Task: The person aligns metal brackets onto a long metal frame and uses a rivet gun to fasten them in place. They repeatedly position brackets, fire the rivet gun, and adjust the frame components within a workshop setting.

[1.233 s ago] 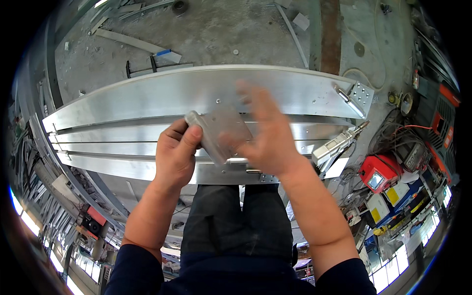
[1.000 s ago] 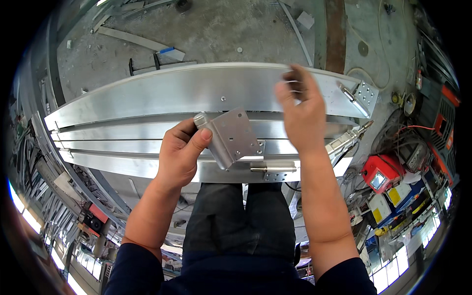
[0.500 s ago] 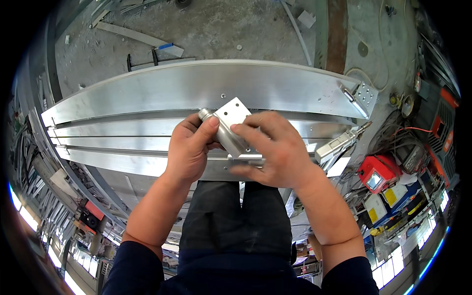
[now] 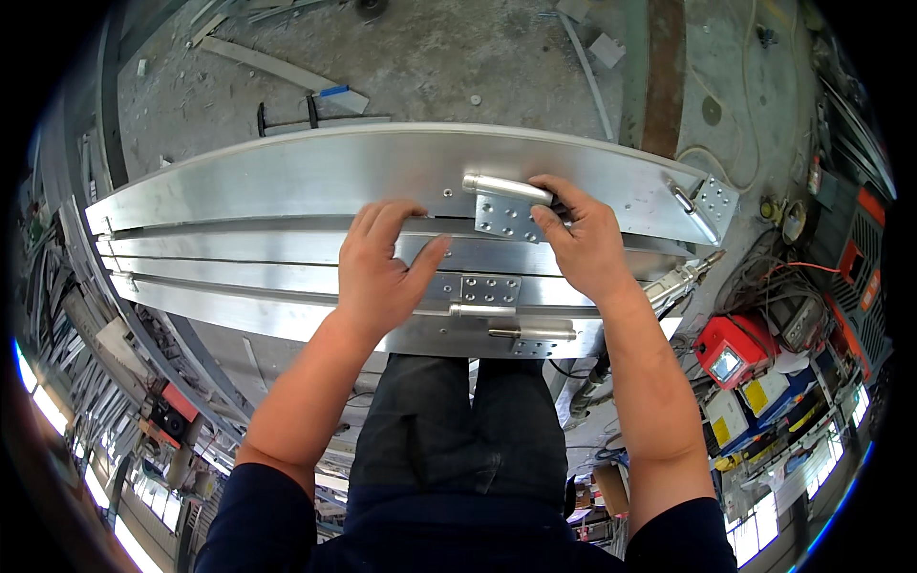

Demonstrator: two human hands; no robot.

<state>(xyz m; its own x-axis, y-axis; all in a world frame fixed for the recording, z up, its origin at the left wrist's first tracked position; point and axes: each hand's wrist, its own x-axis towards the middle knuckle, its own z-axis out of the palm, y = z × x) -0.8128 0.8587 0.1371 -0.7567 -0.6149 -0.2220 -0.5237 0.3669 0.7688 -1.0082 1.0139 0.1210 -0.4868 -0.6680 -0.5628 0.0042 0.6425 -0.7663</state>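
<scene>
Silver hinge (image 4: 506, 210), pinched in the right hand (image 4: 586, 241) over the far metal beam (image 4: 363, 177), is seemingly being positioned, likely needing careful alignment next; the left hand (image 4: 385, 272) hovers empty.

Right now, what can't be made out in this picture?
Head view:
Right side of the silver metal hinge: partly covered by the bare right hand.
Lit screen of the red boxy machine: too small to read.
Round black object: cut off by the top edge.
</scene>
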